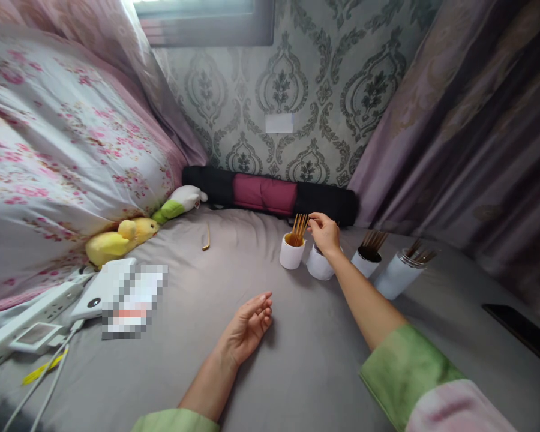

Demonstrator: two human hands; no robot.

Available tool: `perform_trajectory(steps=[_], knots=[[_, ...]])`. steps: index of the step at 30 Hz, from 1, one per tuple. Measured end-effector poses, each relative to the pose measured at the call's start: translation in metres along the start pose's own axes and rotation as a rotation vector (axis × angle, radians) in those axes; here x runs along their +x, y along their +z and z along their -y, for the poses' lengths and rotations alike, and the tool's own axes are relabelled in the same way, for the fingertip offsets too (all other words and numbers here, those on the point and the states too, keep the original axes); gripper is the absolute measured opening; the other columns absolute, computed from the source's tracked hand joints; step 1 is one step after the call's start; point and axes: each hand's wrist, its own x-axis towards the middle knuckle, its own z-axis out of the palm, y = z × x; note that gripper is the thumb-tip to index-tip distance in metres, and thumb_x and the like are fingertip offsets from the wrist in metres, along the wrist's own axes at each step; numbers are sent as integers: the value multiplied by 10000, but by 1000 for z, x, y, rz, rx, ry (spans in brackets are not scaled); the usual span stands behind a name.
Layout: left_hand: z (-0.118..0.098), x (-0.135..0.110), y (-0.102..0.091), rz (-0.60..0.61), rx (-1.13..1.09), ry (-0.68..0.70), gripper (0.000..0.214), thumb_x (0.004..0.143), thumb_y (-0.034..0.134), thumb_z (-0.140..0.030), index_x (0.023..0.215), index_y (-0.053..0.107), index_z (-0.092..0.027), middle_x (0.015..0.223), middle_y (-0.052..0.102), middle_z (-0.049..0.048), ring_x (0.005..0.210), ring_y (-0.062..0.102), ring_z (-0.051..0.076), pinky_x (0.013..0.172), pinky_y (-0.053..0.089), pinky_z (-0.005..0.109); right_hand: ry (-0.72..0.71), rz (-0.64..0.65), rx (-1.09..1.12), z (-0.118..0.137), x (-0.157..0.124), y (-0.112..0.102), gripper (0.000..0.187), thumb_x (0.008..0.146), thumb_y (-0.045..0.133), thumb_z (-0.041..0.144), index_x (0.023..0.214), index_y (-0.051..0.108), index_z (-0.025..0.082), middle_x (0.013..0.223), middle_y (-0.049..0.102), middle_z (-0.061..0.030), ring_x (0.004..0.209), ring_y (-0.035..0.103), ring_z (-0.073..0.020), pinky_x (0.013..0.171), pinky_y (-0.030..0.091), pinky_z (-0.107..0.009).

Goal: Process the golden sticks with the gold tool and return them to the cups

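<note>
Sticks (299, 227), thin and brown, fan up out of the yellow-lined white cup (291, 255), its walls presumably keeping them bundled and their tops within easy reach. The right hand (324, 234) hovers right beside those tops, thumb and fingertips drawn close; whether a stick is between them, I can't tell. Its wrist passes over a second white cup (318, 267), likely to clear the rim. The left hand (251, 327), empty and loosely curled, is on or just above the grey sheet (274, 390), perhaps kept out of the way.
</note>
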Motion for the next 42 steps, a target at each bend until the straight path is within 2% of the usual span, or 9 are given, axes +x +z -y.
perform_trajectory(steps=[20,34,42], knots=[[-6,3,-4,53,-39,-22,216,760,577,-122,967,583,-61,770,591,62,616,560,84,530,481,175,20,-25,21,10,-17,-17,275,759,448,294,928,611,152,728,648,-48,579,616,-136,579,486,-267],[-5,4,-9,94,-36,21,192,754,568,-99,940,583,-56,755,587,67,606,559,83,530,481,176,48,-51,91,20,-60,-33,291,792,409,355,901,588,153,706,627,-40,556,612,-136,547,480,-262],[-4,5,-11,96,-20,51,212,736,556,-47,947,576,-60,747,591,66,592,559,77,525,481,171,108,-40,137,15,-93,-30,298,787,417,378,900,585,159,705,629,-34,558,612,-132,521,476,-251]])
